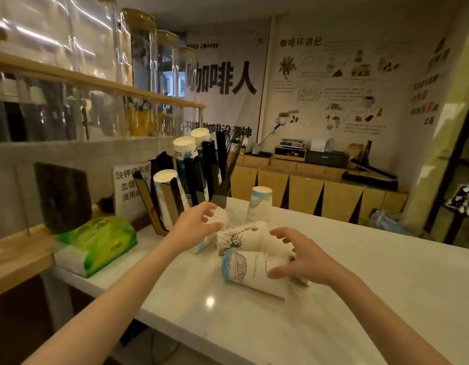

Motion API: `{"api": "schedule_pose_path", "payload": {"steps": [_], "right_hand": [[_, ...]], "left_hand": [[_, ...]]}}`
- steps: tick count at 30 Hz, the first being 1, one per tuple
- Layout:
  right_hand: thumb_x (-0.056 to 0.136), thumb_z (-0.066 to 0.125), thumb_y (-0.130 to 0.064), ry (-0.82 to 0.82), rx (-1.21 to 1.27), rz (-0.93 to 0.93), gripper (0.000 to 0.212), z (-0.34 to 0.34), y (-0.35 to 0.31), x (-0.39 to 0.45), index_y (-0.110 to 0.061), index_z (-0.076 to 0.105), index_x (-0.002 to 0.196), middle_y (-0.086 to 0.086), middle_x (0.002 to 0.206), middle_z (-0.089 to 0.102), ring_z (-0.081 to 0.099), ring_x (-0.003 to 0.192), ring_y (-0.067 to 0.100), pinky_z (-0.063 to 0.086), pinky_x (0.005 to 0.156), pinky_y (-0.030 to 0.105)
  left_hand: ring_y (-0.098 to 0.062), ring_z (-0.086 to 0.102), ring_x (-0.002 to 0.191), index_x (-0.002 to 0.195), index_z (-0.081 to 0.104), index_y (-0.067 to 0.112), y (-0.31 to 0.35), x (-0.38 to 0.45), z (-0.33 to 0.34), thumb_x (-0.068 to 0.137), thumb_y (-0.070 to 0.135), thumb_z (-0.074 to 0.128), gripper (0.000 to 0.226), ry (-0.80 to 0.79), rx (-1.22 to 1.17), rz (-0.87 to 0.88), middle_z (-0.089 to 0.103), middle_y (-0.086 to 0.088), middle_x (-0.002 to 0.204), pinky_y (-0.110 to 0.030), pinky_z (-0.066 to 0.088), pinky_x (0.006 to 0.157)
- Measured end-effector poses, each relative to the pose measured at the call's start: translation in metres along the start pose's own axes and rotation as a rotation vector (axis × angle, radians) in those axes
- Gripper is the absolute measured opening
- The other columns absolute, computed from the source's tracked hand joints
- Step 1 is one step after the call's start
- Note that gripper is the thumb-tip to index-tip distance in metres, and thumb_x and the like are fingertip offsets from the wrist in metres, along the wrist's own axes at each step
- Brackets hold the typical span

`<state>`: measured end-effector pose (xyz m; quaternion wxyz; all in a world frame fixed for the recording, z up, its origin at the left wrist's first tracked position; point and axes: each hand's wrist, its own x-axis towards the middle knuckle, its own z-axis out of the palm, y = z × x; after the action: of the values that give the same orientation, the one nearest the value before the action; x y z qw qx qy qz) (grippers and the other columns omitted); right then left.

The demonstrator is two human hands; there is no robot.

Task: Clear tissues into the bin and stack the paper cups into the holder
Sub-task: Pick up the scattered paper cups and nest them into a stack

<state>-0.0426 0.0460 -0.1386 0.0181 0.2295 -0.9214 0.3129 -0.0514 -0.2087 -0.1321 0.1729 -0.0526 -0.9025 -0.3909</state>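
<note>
Several white printed paper cups are on the white counter [359, 299]. One cup [259, 206] stands upside down at the back. Two lie on their sides: a middle cup [243, 237] and a nearer blue-rimmed cup [246, 270]. My left hand [199, 222] curls over a fourth cup [220, 216] below the holder, fingers apart around it. My right hand [304, 256] wraps thumb and fingers around the base of the blue-rimmed cup. The dark slatted cup holder [201, 177] stands behind, with three stacks of cups in it.
A green pack of tissues [96, 243] lies at the counter's left end. A white sign [128, 185] leans behind the holder. Wooden shelves with glass jars run along the left. A lower wooden counter with a scale and printer sits at the back.
</note>
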Motion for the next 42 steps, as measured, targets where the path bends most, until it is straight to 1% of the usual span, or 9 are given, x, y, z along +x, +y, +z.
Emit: {"api": "schedule_pose_path", "payload": {"steps": [8,11,14,21,26,31,36,39,42], "right_hand": [[0.046,0.083,-0.043,-0.115,-0.031,0.023,0.111,0.014,0.021,0.01,-0.038,0.02,0.137,-0.007,0.143,0.029,0.028,0.13,0.013,0.031,0.109,0.04],[0.048,0.083,-0.04,-0.153,-0.061,0.005,0.108,0.017,0.021,0.016,-0.039,0.021,0.136,-0.007,0.138,0.034,0.033,0.125,0.012,0.033,0.106,0.033],[0.05,0.082,-0.038,-0.196,-0.099,-0.015,0.101,0.014,0.016,0.024,-0.037,0.026,0.134,-0.006,0.131,0.039,0.038,0.113,0.009,0.035,0.096,0.026],[0.055,0.08,-0.032,-0.182,-0.011,-0.02,0.099,-0.001,-0.005,0.042,-0.035,0.023,0.136,0.001,0.131,0.04,0.046,0.105,0.015,0.045,0.084,0.028],[0.057,0.076,-0.035,-0.123,0.082,-0.044,0.099,-0.018,-0.01,0.049,-0.039,0.018,0.137,0.003,0.138,0.035,0.046,0.107,0.018,0.05,0.081,0.032],[0.058,0.073,-0.035,-0.028,0.119,-0.105,0.093,-0.016,-0.007,0.055,-0.04,0.021,0.136,-0.002,0.142,0.029,0.041,0.105,0.014,0.045,0.063,0.018],[0.059,0.074,-0.038,0.14,0.197,-0.14,0.085,-0.023,-0.003,0.059,-0.038,0.031,0.132,-0.01,0.123,0.037,0.042,0.102,0.012,0.04,0.059,0.014],[0.061,0.07,-0.046,0.337,0.325,-0.141,0.068,-0.042,-0.003,0.055,-0.035,0.044,0.123,-0.011,0.115,0.045,0.049,0.1,0.013,0.048,0.067,0.023],[0.066,0.068,-0.046,0.548,0.393,-0.113,0.059,-0.06,0.001,0.048,-0.031,0.049,0.12,-0.01,0.115,0.048,0.049,0.104,0.015,0.048,0.074,0.031]], "left_hand": [[-0.024,0.041,0.12,0.131,0.037,0.015,-0.059,0.011,0.043,0.082,0.043,0.055,0.059,0.158,0.294,-0.064,0.043,-0.008,0.134,-0.038,0.037,0.098],[-0.025,0.044,0.116,0.129,0.038,0.016,-0.073,0.013,0.054,0.081,0.053,0.05,0.062,0.241,0.394,-0.092,0.045,-0.008,0.131,-0.039,0.04,0.094],[-0.027,0.047,0.111,0.124,0.041,0.017,-0.077,0.016,0.061,0.077,0.048,0.059,0.059,0.28,0.473,-0.062,0.048,-0.008,0.128,-0.04,0.042,0.089],[-0.033,0.049,0.107,0.124,0.039,0.017,-0.073,0.011,0.067,0.077,0.035,0.064,0.056,0.309,0.592,-0.095,0.047,-0.011,0.128,-0.043,0.044,0.082],[-0.032,0.049,0.099,0.128,0.036,0.014,-0.074,-0.004,0.063,0.068,0.041,0.068,0.072,0.386,0.489,-0.142,0.054,-0.015,0.114,-0.04,0.043,0.074],[-0.034,0.051,0.104,0.131,0.027,0.015,-0.082,-0.018,0.052,0.063,0.037,0.07,0.084,0.387,0.302,-0.239,0.054,-0.017,0.12,-0.041,0.046,0.074],[-0.019,0.05,0.11,0.129,0.029,0.027,-0.069,-0.03,0.055,0.054,0.033,0.08,0.091,0.458,-0.061,-0.193,0.051,0.002,0.124,-0.032,0.045,0.084],[-0.008,0.052,0.1,0.121,0.036,0.035,-0.051,-0.036,0.066,0.044,0.043,0.083,0.09,0.355,-0.286,-0.197,0.05,0.016,0.11,-0.024,0.048,0.08],[0.002,0.055,0.092,0.111,0.04,0.04,-0.037,-0.041,0.081,0.037,0.048,0.083,0.086,0.204,-0.356,-0.159,0.054,0.024,0.101,-0.01,0.045,0.063]]}}
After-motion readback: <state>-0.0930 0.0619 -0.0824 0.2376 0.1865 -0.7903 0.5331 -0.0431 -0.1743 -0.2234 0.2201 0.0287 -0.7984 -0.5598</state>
